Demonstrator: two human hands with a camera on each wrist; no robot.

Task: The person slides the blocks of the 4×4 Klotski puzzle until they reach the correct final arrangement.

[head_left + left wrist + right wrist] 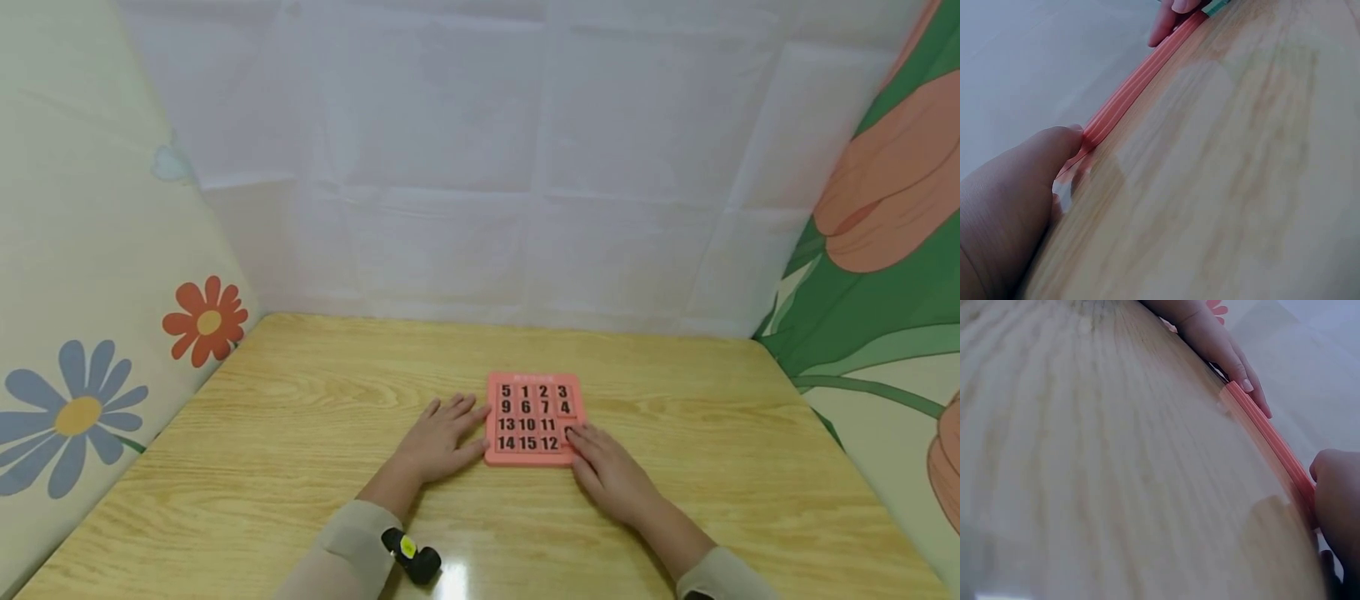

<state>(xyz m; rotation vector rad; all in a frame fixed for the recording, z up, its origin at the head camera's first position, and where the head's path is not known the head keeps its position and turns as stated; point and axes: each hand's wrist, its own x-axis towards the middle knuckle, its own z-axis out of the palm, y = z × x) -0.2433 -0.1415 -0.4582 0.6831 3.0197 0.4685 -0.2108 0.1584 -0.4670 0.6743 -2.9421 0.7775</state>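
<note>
A pink sliding number puzzle point(533, 459) lies flat on the table, its black-numbered tiles facing up. The top row reads 5, 1, 2, 3. My left hand point(442, 443) rests at the puzzle's left edge with its fingers spread; in the left wrist view the thumb point(1063, 142) touches the frame's side near a corner. On the right, my right hand point(617, 477) lays its fingertips on a tile in the rightmost column, below the 4, and partly covers that tile's number. Its thumb is by the lower right corner of the frame.
The light wood table point(300, 400) reaches back to a white cloth point(450, 167). Flower-printed sheets point(75, 250) stand on both sides. A black wrist camera point(412, 557) is strapped to the left sleeve.
</note>
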